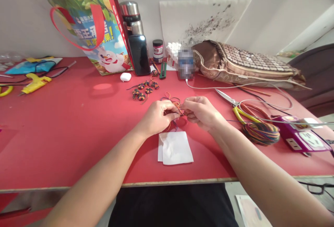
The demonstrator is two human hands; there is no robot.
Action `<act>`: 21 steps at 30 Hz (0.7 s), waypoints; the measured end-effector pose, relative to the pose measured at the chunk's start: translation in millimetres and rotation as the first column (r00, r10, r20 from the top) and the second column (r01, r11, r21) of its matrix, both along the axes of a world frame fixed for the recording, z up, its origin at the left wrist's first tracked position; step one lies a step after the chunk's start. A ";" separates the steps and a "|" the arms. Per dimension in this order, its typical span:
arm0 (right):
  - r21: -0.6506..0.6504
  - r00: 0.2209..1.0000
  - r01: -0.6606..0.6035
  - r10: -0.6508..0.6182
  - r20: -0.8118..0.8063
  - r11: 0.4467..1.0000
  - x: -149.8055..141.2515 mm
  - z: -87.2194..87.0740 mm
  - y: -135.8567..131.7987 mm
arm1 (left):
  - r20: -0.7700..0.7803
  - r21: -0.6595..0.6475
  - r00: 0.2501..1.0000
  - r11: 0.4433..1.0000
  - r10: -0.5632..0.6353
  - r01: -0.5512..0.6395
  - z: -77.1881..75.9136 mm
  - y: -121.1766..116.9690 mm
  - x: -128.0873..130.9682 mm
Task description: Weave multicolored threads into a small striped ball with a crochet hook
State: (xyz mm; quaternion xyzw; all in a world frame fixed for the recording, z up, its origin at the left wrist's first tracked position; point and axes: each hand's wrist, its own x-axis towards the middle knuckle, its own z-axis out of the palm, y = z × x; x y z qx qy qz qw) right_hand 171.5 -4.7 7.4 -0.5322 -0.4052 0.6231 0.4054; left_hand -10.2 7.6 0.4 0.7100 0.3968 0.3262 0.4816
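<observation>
Near the middle of the red table, my left hand (161, 115) pinches a multicoloured cord (175, 104) between thumb and fingers. My right hand (199, 112) is closed on the same cord just to the right, its fingertips almost meeting the left ones. Loops of the cord, orange and dark purple, stick out above and below my fingers. How the strands cross between the fingertips is too small to make out. Folded white paper (179, 148) lies just below my hands. Beyond them sits a cluster of knotted cord pieces (144, 88) in the same colours.
Right of my hands lie scissors (236, 105), a ball of cord (261, 133) and a purple power strip (300, 135). Behind stand a phone (140, 55), a paint jar (158, 50), a cutter (163, 70) and a shopping bag (88, 29). A yellow glue gun (35, 82) lies left.
</observation>
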 end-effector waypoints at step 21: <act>0.003 0.995 0.022 -0.022 -0.095 1.000 5.6 0.8 1.9 | 0.137 -0.279 0.989 0.960 0.058 -0.017 -0.8 -0.2 1.5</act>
